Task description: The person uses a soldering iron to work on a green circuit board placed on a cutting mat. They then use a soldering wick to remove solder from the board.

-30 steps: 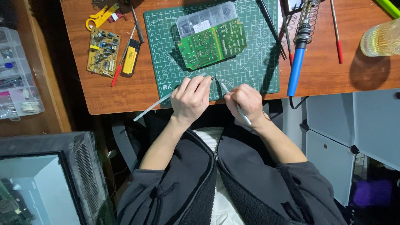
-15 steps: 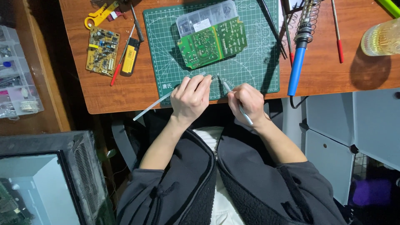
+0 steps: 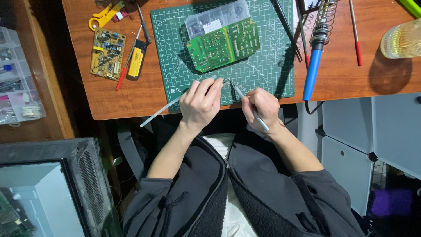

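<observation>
Holding two slim tools tip to tip, I have both hands low in the middle of the frame, at the near edge of the green cutting mat [image 3: 272, 48]. My left hand [image 3: 201, 104] is closed round a thin pale rod [image 3: 160, 112] that trails down-left past the desk [image 3: 351, 83] edge. My right hand [image 3: 262, 105] is clamped pen-fashion on a grey pointed tool [image 3: 250, 105], perhaps tweezers; I cannot tell for sure. The tips meet between my hands on the mat, and whatever small part sits there is too tiny to make out.

Judging by that, the fine work is under way, not finished. The green circuit board [image 3: 223, 46] lies untouched above my hands, leaning on a clear parts box [image 3: 215, 19]. The blue-handled soldering iron [image 3: 316, 52] rests in its coil stand at upper right, not yet picked up. A yellow circuit board [image 3: 107, 53] lies at upper left.
</observation>
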